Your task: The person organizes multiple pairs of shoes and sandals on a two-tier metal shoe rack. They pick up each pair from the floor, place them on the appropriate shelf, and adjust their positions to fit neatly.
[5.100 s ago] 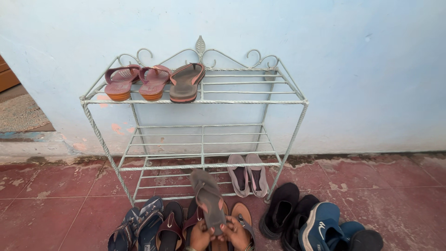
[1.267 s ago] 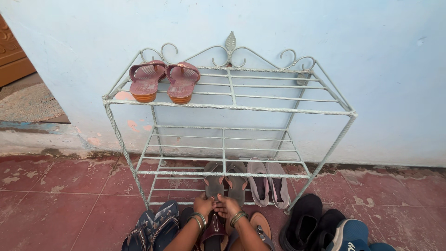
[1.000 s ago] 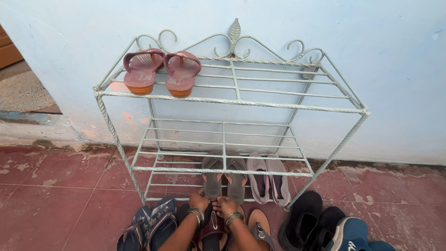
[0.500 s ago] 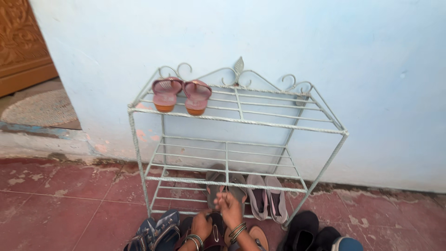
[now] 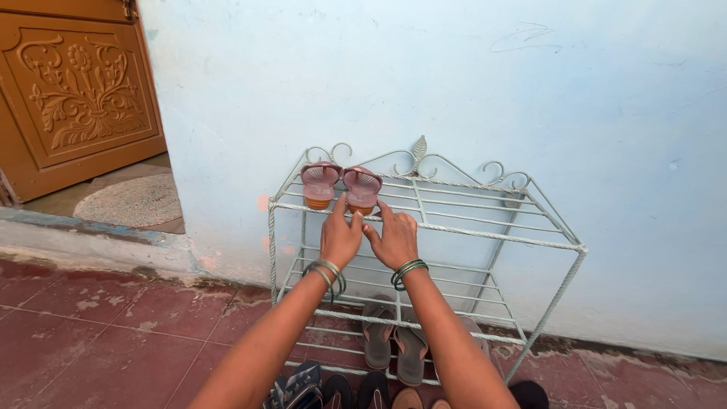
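— Two pink wedge sandals (image 5: 341, 187) are seen side by side at the left end of the top shelf of the pale green metal rack (image 5: 485, 230), toes toward the front rail. No packages, labels or signs are made out on them or on the rack.

— How are the hands placed?

— The left hand (image 5: 340, 238) and the right hand (image 5: 394, 239) are raised together just below the front rail, under the pair. The fingers are loosely spread, half open, and nothing is held. The fingertips (image 5: 340, 201) of the left hand are set at the heel of a sandal; whether contact is made cannot be told. Green bangles (image 5: 407, 270) are worn on both wrists.

— And around that?

— A pair of grey-brown sandals (image 5: 394, 345) is kept on the bottom shelf. Dark footwear (image 5: 342, 388) is lined up on the red tiled floor (image 5: 113, 333) before the rack. A light blue wall (image 5: 454, 83) stands behind, with a carved wooden door (image 5: 76, 91) at the far left.
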